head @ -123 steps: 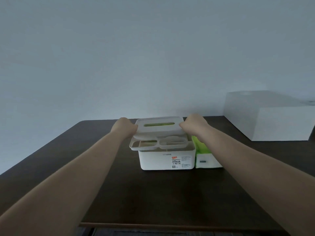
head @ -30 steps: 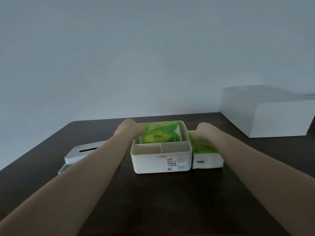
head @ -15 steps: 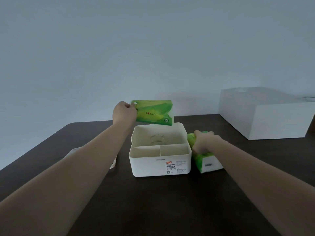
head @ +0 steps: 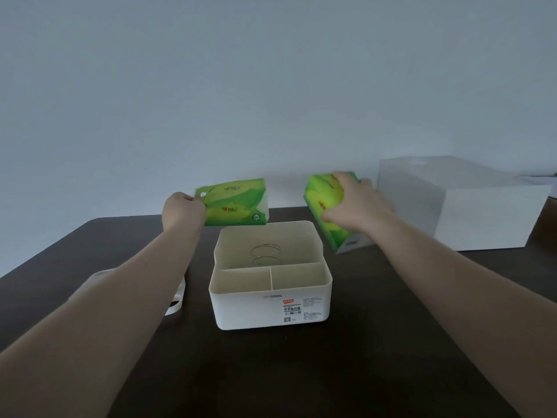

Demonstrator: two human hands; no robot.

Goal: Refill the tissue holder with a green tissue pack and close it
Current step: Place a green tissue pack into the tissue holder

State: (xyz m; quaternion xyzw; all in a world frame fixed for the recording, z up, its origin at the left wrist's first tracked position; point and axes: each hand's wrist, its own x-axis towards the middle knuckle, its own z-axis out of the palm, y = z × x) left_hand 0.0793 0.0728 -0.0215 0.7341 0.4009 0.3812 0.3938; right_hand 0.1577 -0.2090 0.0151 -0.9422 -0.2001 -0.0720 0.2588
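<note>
Tissue holder [head: 271, 285] set open on dark table [head: 301, 372], plain wall behind. Flat pack [head: 233, 206] gripped by left hand [head: 182, 211], full pack [head: 327, 212] by right hand [head: 357, 208]. Lid [head: 176, 297] laid left; white box [head: 461, 206] right.

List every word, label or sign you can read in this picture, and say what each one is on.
Nothing reads clearly.
Holder: red tag, dark characters, barcode, fine print, all too small.
Flat pack in the left hand: red logo blurred; round symbol unreadable.
Full pack under the right hand: red mark blurred.

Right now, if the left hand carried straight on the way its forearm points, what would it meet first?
Nothing on the table, probably: the left hand, gripping a flattened green pack, points up and away toward the bare wall. Depth is unclear.
</note>
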